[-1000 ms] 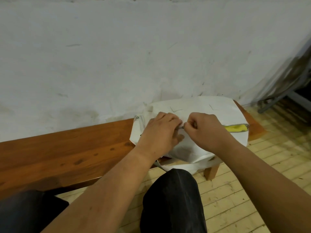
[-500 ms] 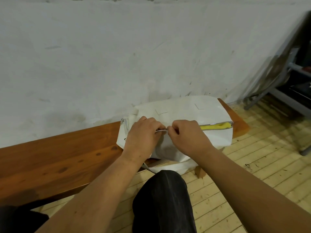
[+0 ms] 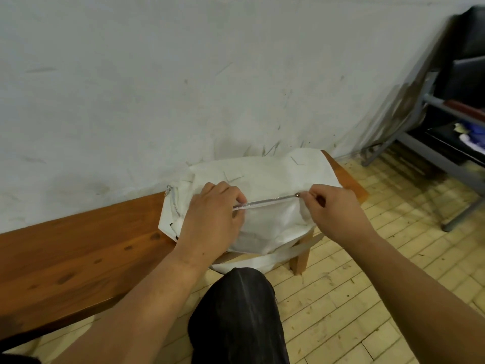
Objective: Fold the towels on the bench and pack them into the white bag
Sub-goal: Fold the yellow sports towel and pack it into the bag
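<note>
On one bench (image 3: 78,258), two hands (image 3: 212,219) (image 3: 336,214) pinch one bag's (image 3: 262,177) apparently closed zipper (image 3: 267,202).

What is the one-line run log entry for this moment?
step: zipping white bag on bench | left hand: grips bag by zipper | right hand: pinches zipper pull

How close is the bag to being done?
Nearly finished. No towels show on the bench, so packing looks done. The left hand holds the white bag while the right hand pinches the zip pull; the zip is shut between them. Left: maybe the last bit of zip, hidden by the right hand.
</note>
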`<state>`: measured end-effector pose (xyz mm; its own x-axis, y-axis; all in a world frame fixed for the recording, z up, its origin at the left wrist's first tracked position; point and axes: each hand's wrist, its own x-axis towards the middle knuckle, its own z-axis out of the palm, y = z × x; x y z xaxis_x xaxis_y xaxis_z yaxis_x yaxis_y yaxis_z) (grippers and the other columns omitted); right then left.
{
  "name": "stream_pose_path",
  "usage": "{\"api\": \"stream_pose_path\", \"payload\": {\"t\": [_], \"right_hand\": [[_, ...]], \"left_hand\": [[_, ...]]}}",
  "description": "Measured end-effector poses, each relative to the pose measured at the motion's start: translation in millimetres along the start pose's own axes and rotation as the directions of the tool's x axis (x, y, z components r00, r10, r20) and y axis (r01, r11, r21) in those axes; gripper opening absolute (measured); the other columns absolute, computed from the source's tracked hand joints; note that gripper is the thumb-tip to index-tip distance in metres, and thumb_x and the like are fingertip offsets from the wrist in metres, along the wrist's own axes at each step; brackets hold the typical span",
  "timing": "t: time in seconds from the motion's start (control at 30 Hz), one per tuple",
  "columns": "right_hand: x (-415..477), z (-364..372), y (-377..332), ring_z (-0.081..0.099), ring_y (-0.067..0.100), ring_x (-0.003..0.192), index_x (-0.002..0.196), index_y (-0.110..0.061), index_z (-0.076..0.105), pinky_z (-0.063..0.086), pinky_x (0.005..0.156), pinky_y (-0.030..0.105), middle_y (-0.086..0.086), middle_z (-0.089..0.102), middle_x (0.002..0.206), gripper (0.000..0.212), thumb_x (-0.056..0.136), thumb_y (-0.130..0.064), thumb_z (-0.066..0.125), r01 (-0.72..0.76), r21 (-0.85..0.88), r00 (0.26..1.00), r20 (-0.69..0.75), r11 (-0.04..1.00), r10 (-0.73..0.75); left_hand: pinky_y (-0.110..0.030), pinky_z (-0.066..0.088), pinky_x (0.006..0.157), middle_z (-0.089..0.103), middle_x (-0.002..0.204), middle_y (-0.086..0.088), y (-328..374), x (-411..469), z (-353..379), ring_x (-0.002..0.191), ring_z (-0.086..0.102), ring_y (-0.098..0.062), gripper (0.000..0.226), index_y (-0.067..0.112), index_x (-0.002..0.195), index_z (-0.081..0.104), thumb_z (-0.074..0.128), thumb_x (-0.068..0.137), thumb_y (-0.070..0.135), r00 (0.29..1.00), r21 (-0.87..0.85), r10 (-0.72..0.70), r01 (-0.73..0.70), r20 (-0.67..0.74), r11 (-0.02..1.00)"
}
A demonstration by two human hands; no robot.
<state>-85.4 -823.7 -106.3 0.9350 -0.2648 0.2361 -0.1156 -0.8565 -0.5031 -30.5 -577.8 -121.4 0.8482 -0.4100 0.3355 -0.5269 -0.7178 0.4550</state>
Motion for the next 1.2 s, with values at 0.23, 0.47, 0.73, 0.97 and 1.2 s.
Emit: {"api": "stream_pose_path", "payload": {"t": [0.23, 0.47, 0.73, 0.97, 1.2], "right_hand": [[3, 2, -2, 0.044, 0.01, 0.048, 0.062, -0.02, 0.052, 0.035, 0.046, 0.026, -0.004, 0.049, 0.053, 0.04, 0.1, -0.034, 0.059, 0.051, -0.057, 0.998, -0.028, 0.997, -0.052], [27, -23, 70, 0.055, 0.014, 0.057, 0.079, -0.016, 0.063, 0.036, 0.048, 0.022, 0.002, 0.062, 0.069, 0.031, 0.103, -0.033, 0.054, -0.311, -0.147, 0.95, -0.041, 0.939, 0.308], [49, -8, 109, 0.057, 0.019, 0.063, 0.089, -0.014, 0.064, 0.037, 0.049, 0.025, 0.006, 0.062, 0.075, 0.025, 0.104, -0.031, 0.054, -0.408, -0.256, 0.91, -0.04, 0.876, 0.413], [49, -1, 110, 0.053, 0.015, 0.063, 0.088, -0.012, 0.062, 0.034, 0.051, 0.024, 0.005, 0.061, 0.075, 0.031, 0.103, -0.037, 0.053, -0.451, -0.187, 0.893, -0.078, 0.873, 0.444], [37, -2, 23, 0.045, 0.019, 0.059, 0.079, -0.002, 0.06, 0.037, 0.056, 0.029, 0.007, 0.051, 0.065, 0.051, 0.103, -0.046, 0.046, -0.327, 0.207, 0.922, -0.142, 0.922, 0.359]], "left_hand": [[-0.028, 0.044, 0.081, 0.056, 0.102, 0.008, 45, 43, 28, 0.101, 0.052, -0.014, 0.015, 0.028, 0.109, 0.068, 0.059, 0.098, 0.033, 0.986, 0.088, 0.113, -0.124, 0.12, 0.988], [-0.03, 0.05, 0.08, 0.051, 0.091, 0.013, 33, 43, 23, 0.089, 0.046, -0.005, 0.012, 0.029, 0.097, 0.069, 0.058, 0.099, 0.033, 0.992, 0.01, 0.049, -0.051, 0.118, 0.999], [-0.033, 0.052, 0.08, 0.055, 0.093, 0.013, 26, 38, 14, 0.09, 0.051, -0.005, 0.009, 0.03, 0.097, 0.068, 0.06, 0.098, 0.035, 0.992, -0.03, 0.039, -0.035, 0.12, 0.999], [-0.032, 0.053, 0.083, 0.059, 0.096, 0.014, 22, 39, 16, 0.092, 0.055, -0.005, 0.007, 0.031, 0.098, 0.07, 0.064, 0.096, 0.033, 0.986, -0.076, 0.006, 0.006, 0.164, 0.997], [-0.015, 0.046, 0.075, 0.065, 0.092, 0.016, 16, 25, -18, 0.084, 0.059, -0.001, 0.015, 0.03, 0.096, 0.07, 0.059, 0.098, 0.039, 0.97, -0.179, -0.12, 0.159, 0.213, 0.971]]}}
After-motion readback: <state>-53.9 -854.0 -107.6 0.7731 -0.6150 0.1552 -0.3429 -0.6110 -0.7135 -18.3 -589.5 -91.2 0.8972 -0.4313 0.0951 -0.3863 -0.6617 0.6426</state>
